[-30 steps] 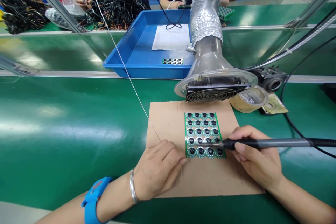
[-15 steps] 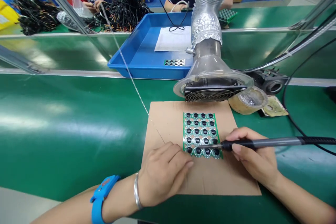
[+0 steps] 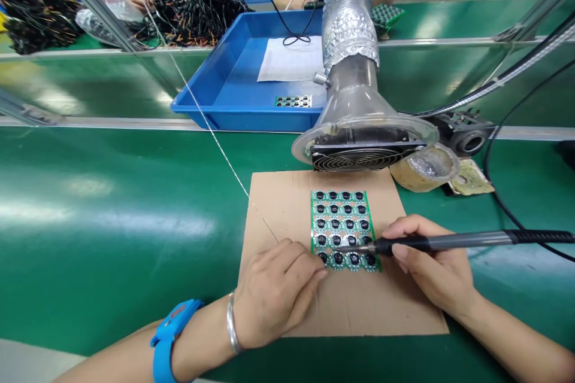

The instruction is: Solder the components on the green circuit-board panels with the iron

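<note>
A green circuit board panel with several black round parts lies on a cardboard sheet. My right hand is closed round a black soldering iron, its tip over the panel's lower rows. My left hand is closed beside the panel's lower left corner, pinching a thin solder wire that runs up and away to the left. A blue strap and a metal bangle sit on my left wrist.
A fume extractor hood on a foil duct hangs just behind the cardboard. A blue tray holds paper and another small panel. A solder-caked pot stands right. Other people work with black cable bundles across the belt.
The iron tip and my left fingers have shifted slightly along the panel's lower rows; the view wobbled a little. Both hands keep their grips.
</note>
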A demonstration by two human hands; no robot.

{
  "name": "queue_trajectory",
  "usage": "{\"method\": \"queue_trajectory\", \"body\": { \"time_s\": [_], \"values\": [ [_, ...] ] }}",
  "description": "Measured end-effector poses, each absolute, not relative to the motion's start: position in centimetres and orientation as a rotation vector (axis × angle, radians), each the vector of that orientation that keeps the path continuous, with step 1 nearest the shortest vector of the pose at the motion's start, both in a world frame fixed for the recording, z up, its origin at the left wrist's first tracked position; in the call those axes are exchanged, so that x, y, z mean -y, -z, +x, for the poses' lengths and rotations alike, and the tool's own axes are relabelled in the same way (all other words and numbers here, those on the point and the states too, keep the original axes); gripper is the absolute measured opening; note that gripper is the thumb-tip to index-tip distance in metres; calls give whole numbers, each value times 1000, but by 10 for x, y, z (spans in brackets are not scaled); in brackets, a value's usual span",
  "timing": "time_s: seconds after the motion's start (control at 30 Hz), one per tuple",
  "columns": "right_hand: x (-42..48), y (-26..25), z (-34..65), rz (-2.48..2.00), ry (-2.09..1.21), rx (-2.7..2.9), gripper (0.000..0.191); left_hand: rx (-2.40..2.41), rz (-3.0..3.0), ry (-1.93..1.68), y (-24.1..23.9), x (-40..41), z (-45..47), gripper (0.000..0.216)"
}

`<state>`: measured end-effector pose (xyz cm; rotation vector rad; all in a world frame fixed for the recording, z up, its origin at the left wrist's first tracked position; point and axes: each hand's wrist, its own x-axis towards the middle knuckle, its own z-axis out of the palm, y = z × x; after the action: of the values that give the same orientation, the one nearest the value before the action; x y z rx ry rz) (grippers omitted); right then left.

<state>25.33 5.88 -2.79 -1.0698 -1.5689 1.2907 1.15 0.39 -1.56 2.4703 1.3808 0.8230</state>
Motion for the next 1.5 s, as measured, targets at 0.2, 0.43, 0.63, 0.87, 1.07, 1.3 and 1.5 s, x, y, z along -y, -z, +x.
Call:
{"method": "queue_trajectory", "body": {
  "time_s": [0.2,0.43,0.63,0.87,1.07,1.3,1.5],
  "values": [
    [-60,24,251,-1091,-1223,1652,8,-1375,2495,-796,19,-6,12,8],
    [-59,27,255,-1050,-1286,1541,7,-1355,2491,-825,18,-6,13,6],
    [-60,29,254,-1069,-1286,1580,7,-1348,2507,-799,21,-10,15,6],
    [-59,27,254,-1044,-1289,1539,8,-1348,2516,-777,22,-11,15,7],
    [-58,28,256,-1054,-1285,1468,8,-1333,2508,-790,22,-12,17,8],
    [-59,25,255,-1064,-1246,1572,10,-1341,2526,-743,22,-16,18,8],
    [-59,24,255,-1075,-1230,1580,8,-1342,2526,-725,23,-18,19,9]
  ]
}}
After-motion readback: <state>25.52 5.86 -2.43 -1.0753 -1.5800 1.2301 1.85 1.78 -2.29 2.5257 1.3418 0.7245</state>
